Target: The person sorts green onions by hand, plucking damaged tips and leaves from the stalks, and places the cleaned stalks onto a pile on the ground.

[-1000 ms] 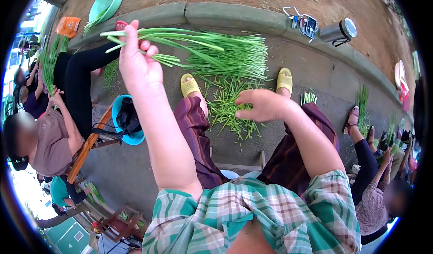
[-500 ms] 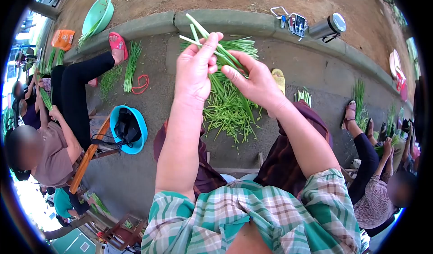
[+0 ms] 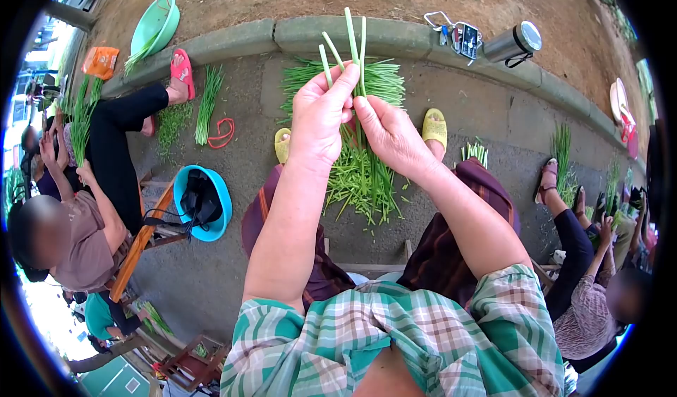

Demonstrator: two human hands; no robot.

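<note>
Head view: we see our left hand [image 3: 321, 111] and right hand [image 3: 395, 132] meet on one small bunch of green stalks [image 3: 350, 34]; a second ago the left alone held them, off to the left, and the right was empty.
Left hand: we pinch the stalks between thumb and bent fingers, pale ends sticking out past the fingertips at uneven heights.
Stalks: held in front of us, leaf ends trailing over the pile of clippings [image 3: 345, 182]; the pale ends leaned left half a second ago and now point towards the kerb [image 3: 402, 36], so the bunch seems lined up and steadied from both sides.
Right hand: we nip the same stalks just beside the left, thumb laid along them; we cannot see all the fingers behind.
Orange packet [image 3: 100, 62]: near the kerb; we cannot tell what it holds.
Green basin [image 3: 163, 27]: tilted in our view, with a few green leaves [image 3: 141, 53] at its lower edge.
Blue basin [image 3: 223, 203]: beside the wooden bench [image 3: 141, 245], holding a black bag [image 3: 201, 196], its strap running out over the left rim.
Steel cup [image 3: 504, 47]: by the kerb on the right; its contents are hidden from us.
</note>
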